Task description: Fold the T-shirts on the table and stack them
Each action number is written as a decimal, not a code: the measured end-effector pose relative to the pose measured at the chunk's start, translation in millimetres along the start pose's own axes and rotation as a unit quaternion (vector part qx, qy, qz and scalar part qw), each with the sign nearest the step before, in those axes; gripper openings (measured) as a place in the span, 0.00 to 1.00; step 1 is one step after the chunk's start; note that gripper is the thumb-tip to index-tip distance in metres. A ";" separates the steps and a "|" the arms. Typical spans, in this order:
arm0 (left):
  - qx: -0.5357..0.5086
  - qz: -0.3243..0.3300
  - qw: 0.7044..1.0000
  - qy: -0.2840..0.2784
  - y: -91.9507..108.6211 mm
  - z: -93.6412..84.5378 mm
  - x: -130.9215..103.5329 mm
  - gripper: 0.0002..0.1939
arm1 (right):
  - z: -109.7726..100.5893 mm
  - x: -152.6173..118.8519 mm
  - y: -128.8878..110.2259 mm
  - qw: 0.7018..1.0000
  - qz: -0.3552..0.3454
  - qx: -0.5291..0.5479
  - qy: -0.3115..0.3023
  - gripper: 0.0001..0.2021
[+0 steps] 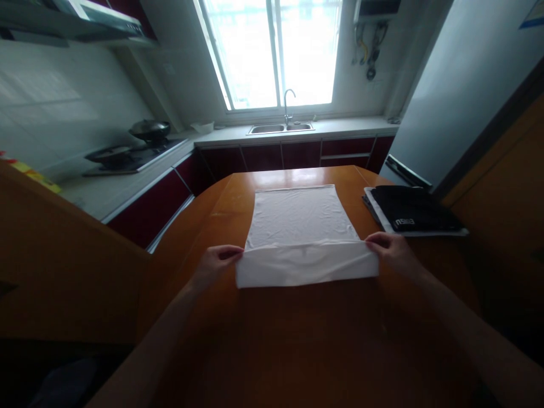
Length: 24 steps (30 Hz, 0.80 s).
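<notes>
Pinching opposite corners of the soft, likely light white cloth point(304, 218), the left hand point(215, 263) and right hand point(393, 252) are gripping its folded edge.

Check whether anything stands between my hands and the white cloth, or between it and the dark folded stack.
Nothing visible: left hand and right hand both pinch the white cloth. Bare wooden table separates it from the dark folded stack, with the right hand at that gap's near end.
</notes>
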<state>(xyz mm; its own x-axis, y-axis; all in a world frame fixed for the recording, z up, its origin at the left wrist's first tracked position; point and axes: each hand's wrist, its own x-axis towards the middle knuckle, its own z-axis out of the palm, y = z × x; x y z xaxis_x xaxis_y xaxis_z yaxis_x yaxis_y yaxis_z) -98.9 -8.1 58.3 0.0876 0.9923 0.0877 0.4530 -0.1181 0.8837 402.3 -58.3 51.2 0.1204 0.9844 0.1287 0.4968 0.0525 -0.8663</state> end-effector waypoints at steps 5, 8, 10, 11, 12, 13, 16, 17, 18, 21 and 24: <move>-0.012 0.015 0.999 0.043 -9.6 1.7 45.6 0.24 | 6.1 53.6 6.7 0.999 -0.017 -0.012 0.024 0.14; -0.009 0.001 0.999 0.037 -22.3 14.1 67.4 0.24 | 22.0 81.1 25.3 1.000 -0.001 0.001 0.016 0.13; -0.001 -0.008 1.000 0.030 -28.4 22.0 76.2 0.23 | 31.9 92.9 37.8 1.000 0.017 0.002 0.014 0.12; 0.002 -0.010 1.000 0.028 -30.4 24.7 79.4 0.23 | 35.3 97.0 42.8 1.000 0.024 -0.001 0.015 0.11; 0.003 -0.010 1.000 0.027 -31.8 26.5 82.2 0.23 | 37.4 100.2 46.5 1.000 0.027 -0.003 0.015 0.10; 0.000 -0.008 1.000 0.027 -32.8 27.3 84.8 0.23 | 38.2 102.9 49.0 0.999 0.028 -0.004 0.014 0.10; -0.025 -0.005 0.999 0.036 -35.1 26.9 94.0 0.24 | 35.6 109.6 50.2 1.000 0.027 0.002 0.015 0.09; -0.033 -0.006 0.999 0.040 -36.0 26.9 97.4 0.24 | 34.5 111.8 49.6 0.999 0.027 0.005 0.018 0.09; -0.038 -0.006 0.998 0.044 -37.3 27.5 100.5 0.25 | 33.9 114.1 49.3 0.999 0.029 0.006 0.023 0.09; -0.038 -0.004 0.998 0.055 -43.4 32.5 107.4 0.25 | 36.3 120.2 52.1 0.999 0.032 -0.005 0.031 0.09; -0.007 0.001 0.998 0.058 -51.7 37.6 110.8 0.23 | 41.1 124.7 61.3 0.999 0.027 -0.031 0.027 0.09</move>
<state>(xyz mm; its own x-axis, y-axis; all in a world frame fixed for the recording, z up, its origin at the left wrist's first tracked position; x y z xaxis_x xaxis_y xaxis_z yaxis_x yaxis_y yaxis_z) -79.2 106.5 5.1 -0.0153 0.9897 0.1425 0.4399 -0.1213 0.8898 412.4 74.5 -5.6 0.1943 0.9748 0.1096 0.5410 -0.0133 -0.8409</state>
